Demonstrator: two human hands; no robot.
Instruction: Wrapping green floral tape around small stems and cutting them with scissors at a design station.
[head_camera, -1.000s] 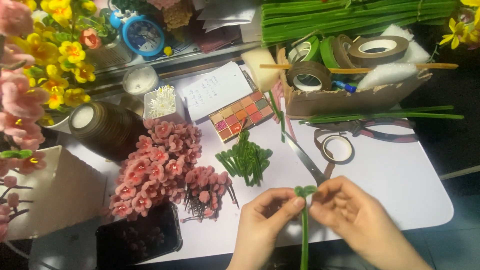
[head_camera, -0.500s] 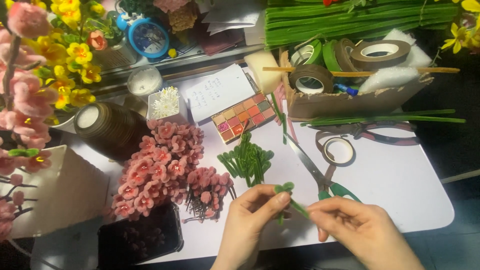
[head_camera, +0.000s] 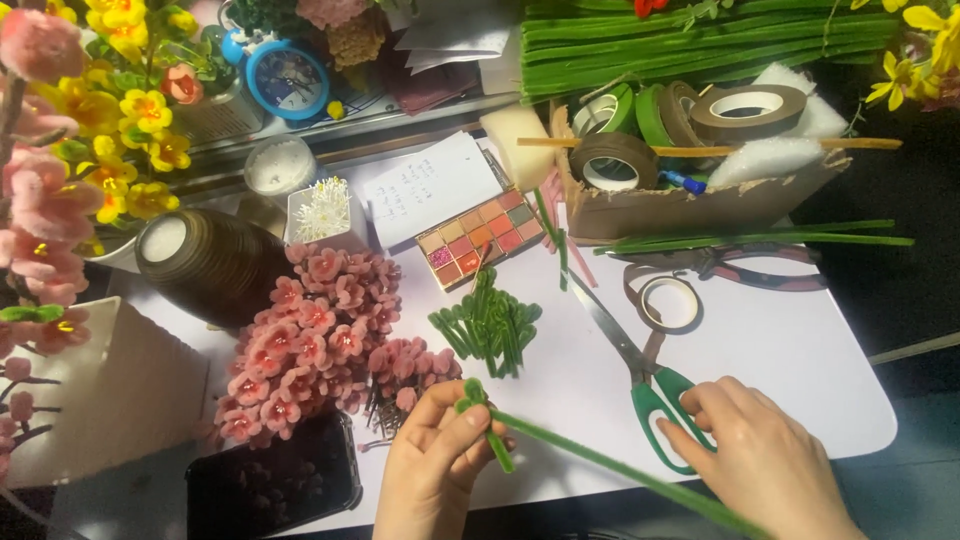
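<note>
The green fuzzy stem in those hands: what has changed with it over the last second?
The right hand let go of the green stem and moved out to the green-handled scissors. The left hand alone holds the stem, which has tipped from upright to slanting down to the right. The pink flowers and the cut green pieces lie as before.

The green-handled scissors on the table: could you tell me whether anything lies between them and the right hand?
Nothing visible does. The right hand already rests on the green-handled scissors, its fingers at the handle loops. The green pipe-cleaner stem, held in the left hand, passes just below the handles without covering them.
</note>
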